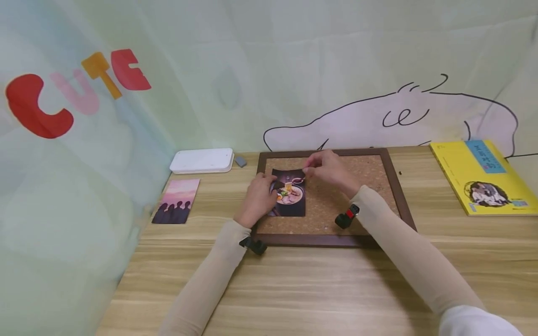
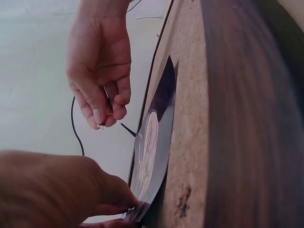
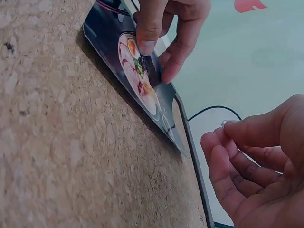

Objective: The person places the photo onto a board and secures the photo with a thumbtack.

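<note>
Dark food photo card [image 1: 290, 195] lying on the left half of a cork board [image 1: 336, 196], its top right corner lifted off the cork. Held flat by the left hand [image 1: 258, 198], thumb and fingers pressing on its left edge; seen also from the right wrist, fingertips [image 3: 147, 45] resting on the printed bowl. Just above the card's top right corner, the right hand [image 1: 329, 168], thumb and forefinger closed in a narrow pinch round something very small and pale, too tiny to name; the remaining fingers loosely curled, clear of the card.

Cork board framed in dark brown wood [image 1: 319, 240], lying flat toward the back middle of the desk [image 1: 294, 289]. Desk of pale wood grain with lengthwise streaks.

Near the back left corner, a flat white box [image 1: 202, 160], and a small grey block [image 1: 240, 161] just beside it. In front of the box, near the left edge, a second photo card [image 1: 176, 201] with dark figures against a pink sky. At the back right corner, a yellow book [image 1: 483, 177].

Behind and to the left, pale green fabric walls: red, pink and orange letters [image 1: 75, 91] on the left one, a line-drawn white animal [image 1: 395, 121] on the back one.
</note>
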Demonstrator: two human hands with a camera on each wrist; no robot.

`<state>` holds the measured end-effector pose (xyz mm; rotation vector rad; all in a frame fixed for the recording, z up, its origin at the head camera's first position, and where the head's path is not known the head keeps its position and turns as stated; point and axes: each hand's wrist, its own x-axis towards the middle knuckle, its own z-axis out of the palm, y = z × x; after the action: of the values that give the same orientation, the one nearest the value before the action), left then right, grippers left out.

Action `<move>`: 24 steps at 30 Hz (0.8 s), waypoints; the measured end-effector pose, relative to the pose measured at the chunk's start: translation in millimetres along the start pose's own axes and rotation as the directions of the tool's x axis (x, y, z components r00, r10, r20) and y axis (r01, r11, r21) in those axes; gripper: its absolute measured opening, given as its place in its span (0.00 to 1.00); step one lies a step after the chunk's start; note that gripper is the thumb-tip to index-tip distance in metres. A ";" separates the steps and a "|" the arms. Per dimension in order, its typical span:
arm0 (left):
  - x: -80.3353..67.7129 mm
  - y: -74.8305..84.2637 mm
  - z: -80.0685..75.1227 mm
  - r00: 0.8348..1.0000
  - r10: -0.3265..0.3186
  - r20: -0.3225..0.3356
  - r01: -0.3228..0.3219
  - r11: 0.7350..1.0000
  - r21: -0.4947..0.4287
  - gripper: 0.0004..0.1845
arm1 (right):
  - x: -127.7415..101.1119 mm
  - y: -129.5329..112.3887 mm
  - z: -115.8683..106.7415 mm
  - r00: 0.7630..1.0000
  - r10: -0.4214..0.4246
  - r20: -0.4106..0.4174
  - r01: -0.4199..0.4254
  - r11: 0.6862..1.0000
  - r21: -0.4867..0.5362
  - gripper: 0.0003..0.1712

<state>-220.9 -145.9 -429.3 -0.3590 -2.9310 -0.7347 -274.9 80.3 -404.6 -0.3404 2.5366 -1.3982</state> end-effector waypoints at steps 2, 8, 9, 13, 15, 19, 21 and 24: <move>-0.4 1.8 1.2 1.000 0.001 -0.002 -0.001 1.000 0.011 0.20 | 2.3 0.3 1.5 1.000 0.001 0.012 -0.001 1.000 0.004 0.07; -1.4 4.1 3.1 1.000 -0.015 0.002 0.015 0.999 0.034 0.20 | 7.6 -2.9 5.8 0.998 0.002 0.056 -0.003 1.000 0.006 0.07; -1.7 4.2 3.3 1.000 -0.019 0.003 0.018 0.999 0.037 0.19 | 8.3 -3.6 6.8 0.998 -0.003 0.062 0.003 1.000 0.006 0.08; -2.8 4.6 4.1 0.999 -0.031 0.007 0.031 0.999 0.040 0.19 | 12.2 -4.4 11.5 0.997 -0.031 0.076 0.031 0.999 -0.005 0.06; -3.3 5.2 4.1 0.999 -0.035 0.005 0.035 0.999 0.039 0.19 | 14.1 -4.9 13.5 0.996 -0.041 0.077 0.042 0.999 -0.010 0.05; -4.2 5.8 3.6 0.999 -0.044 0.004 0.044 0.998 0.048 0.19 | 19.2 -4.6 17.8 0.995 -0.052 0.090 0.056 0.998 -0.042 0.05; -4.3 5.8 3.8 0.999 -0.046 0.007 0.046 0.998 0.052 0.19 | 21.5 -4.2 19.6 0.993 -0.051 0.107 0.057 0.997 -0.052 0.06; -4.1 5.6 4.2 0.999 -0.046 0.016 0.045 0.997 0.058 0.19 | 24.0 -3.8 21.4 0.990 -0.043 0.136 0.050 0.998 -0.048 0.06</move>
<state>-215.8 -139.9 -431.1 -0.2962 -2.9788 -0.6538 -290.8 53.9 -414.5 -0.4888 2.4725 -1.2809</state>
